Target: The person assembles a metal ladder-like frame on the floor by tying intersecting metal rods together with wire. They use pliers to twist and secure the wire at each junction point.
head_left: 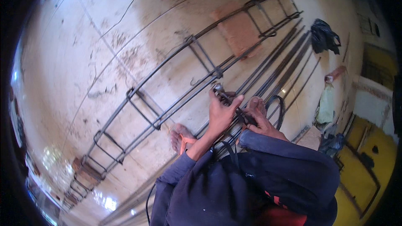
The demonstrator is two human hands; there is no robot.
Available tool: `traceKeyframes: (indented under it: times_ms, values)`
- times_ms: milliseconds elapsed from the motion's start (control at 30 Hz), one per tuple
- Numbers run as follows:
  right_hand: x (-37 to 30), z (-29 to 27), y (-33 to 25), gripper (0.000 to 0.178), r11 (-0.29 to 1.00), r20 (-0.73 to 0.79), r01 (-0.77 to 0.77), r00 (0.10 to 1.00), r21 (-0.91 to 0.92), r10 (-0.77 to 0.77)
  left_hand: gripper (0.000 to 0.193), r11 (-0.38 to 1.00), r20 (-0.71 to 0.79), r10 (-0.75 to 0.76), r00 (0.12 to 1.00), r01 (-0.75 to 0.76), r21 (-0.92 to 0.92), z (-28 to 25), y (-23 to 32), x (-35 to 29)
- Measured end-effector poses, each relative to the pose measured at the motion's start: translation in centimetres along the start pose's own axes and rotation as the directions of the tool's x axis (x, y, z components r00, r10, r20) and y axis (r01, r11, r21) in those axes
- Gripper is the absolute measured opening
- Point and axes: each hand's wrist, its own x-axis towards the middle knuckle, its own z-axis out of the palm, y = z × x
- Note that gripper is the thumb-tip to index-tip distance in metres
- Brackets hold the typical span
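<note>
Close in front of my body, my left hand [221, 115] is closed round a dark hand tool with a shiny rounded metal head [218, 88], which looks like pincers. My right hand [263, 124] is closed on the dark handle end [248, 119]; its fingers are partly hidden. Just beyond the hands lies a long rebar cage [167, 115], with bent square stirrups spaced along its bars. Several loose steel bars [276, 65] run beneath my hands toward the upper right. Beside my right hand is a loop of dark wire or cable [279, 109].
A reddish brick [239, 37] sits under the cage's far end, another brick [87, 171] under its left end. My sandalled foot [183, 138] is beside the cage. At right are a black plastic bag [324, 37], a pale green bag [325, 104] and a yellow surface [372, 175].
</note>
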Motion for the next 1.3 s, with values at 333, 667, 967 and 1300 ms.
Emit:
traceKeyframes:
  times_ms: [333, 667, 967, 1300]
  values:
    - [-1.6, -1.0, -2.7, 0.052, 0.949, -0.302, -0.214, 0.912, 0.233, 0.279, 0.066, 0.999, 0.438, -0.010, 0.899, 0.022, -0.023, 0.8, -0.2, 0.5]
    - [-4.6, -4.3, -2.9, 0.043, 0.847, -0.074, -0.382, 0.897, 0.369, 0.436, 0.051, 0.991, 0.541, -0.125, 0.832, 0.126, 0.035, -4.9, 0.9, -0.7]
    - [-2.8, -9.7, 3.3, 0.050, 0.915, -0.214, -0.394, 0.890, 0.086, 0.403, 0.046, 0.987, 0.362, -0.150, 0.920, 0.162, -0.004, -11.6, 2.4, -2.3]
    - [-0.5, -8.9, 5.8, 0.046, 0.979, -0.168, 0.032, 0.983, -0.204, -0.067, 0.051, 0.961, 0.232, -0.189, 0.954, 0.131, 0.243, -7.0, 2.3, -2.3]
